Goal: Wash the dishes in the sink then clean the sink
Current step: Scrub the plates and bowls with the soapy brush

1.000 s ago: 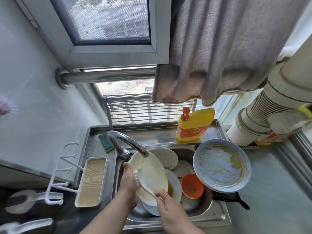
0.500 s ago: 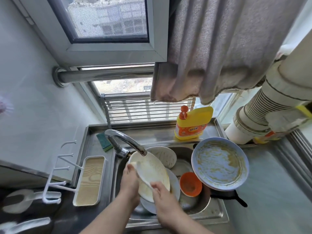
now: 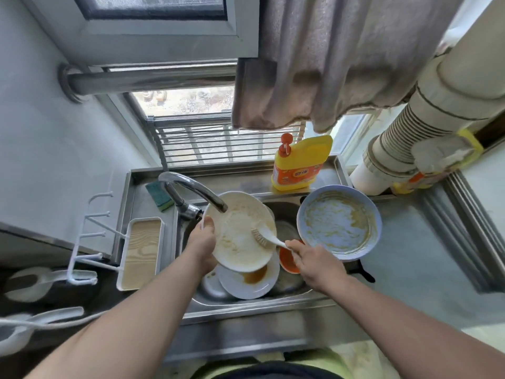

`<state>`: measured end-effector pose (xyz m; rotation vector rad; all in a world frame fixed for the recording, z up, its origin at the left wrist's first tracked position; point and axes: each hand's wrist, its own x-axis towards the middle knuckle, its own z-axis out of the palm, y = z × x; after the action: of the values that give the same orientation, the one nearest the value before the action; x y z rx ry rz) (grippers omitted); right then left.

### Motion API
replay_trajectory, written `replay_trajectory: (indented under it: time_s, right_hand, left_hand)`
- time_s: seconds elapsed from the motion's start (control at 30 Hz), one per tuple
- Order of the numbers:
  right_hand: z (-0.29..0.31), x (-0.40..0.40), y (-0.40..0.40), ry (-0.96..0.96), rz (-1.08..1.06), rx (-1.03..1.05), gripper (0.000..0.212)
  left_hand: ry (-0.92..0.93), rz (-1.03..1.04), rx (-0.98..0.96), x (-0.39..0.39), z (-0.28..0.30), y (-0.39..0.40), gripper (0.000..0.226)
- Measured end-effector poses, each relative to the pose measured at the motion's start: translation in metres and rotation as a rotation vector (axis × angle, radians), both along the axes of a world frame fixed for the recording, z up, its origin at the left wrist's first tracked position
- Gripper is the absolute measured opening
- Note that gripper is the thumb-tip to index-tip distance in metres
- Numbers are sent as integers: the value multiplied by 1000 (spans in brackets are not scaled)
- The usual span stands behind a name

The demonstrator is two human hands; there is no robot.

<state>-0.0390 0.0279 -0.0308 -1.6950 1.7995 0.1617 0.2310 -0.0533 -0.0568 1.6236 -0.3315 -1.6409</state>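
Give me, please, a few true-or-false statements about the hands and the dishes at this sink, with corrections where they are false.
1. The left hand grips the white plate by its rim. True.
2. The right hand holds a green sponge. False: it grips a white dish brush; the sponge lies beside the faucet.
3. The blue plate is clean. False: it bears yellowish smears.
4. The yellow detergent bottle stands behind the sink. True.

white plate (image 3: 240, 236): soiled, tilted over sink (image 3: 246, 305); brush (image 3: 262, 236) touching it
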Motion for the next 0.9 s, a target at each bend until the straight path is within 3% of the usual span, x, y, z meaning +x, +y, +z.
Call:
replay_trajectory:
  time_s: [0.1,0.17,0.37,0.5,0.63,0.73,0.9]
  right_hand:
    - [5,49,35,-242,-40,45,36]
    - [6,73,45,-298,-28,28,40]
    - [15,-1,25,95,142,60,39]
    - [20,-20,-10,152,-2,-117,37]
    - [13,4,15,63,-22,-98,37]
    - [5,42,63,-112,-89,14,38]
    - [12,93,48,-412,-154,-92,34]
  left_hand:
    - [-1,74,-4,-1,-4,-2,34]
    - [-66,77,-30,-3,-7,-1,28]
    - [-94,1,-37,22,-2,-5,31]
    - [-32,-122,-50,16,2,3,35]
    - [19,-44,-69,13,7,3,32]
    - [30,17,-85,9,6,2,28]
    - [174,59,-47,-10,14,16,26]
